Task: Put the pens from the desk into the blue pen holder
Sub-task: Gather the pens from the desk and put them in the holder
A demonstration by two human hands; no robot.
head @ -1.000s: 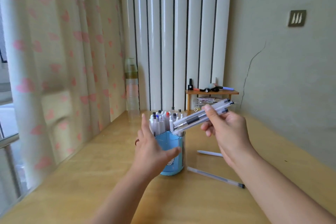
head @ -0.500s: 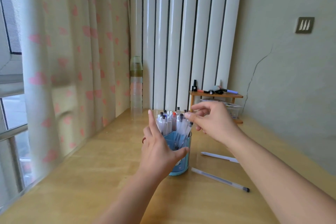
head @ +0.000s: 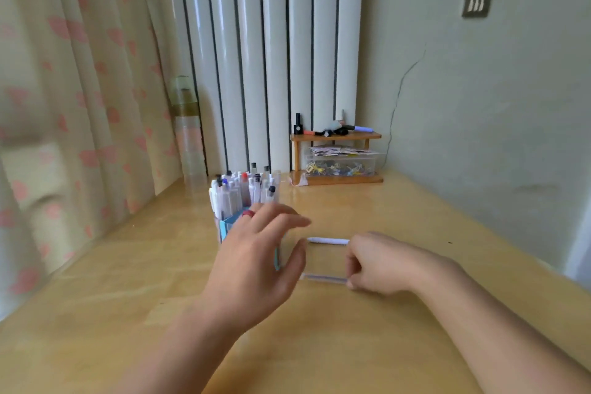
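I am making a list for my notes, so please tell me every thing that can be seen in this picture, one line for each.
Blue plastic pen holder: one, blue, on the desk, mostly behind the left hand.
Pens standing in the holder: many, mostly white with dark, blue and red caps, upright.
White pen: one, lying on the desk, beyond the right hand.
Clear pen: one, transparent, lying on the desk, at the right hand's fingertips.
Wooden desk: one, light yellow.
Small wooden shelf: one, brown, back of desk, small items on top.
Clear plastic box: one, under the shelf top.
Clear bottle: one, by the curtain.
Curtain: cream with pink spots, left.
Radiator: white, behind.
Left hand: open, red ring.
Right hand: closing on the clear pen.
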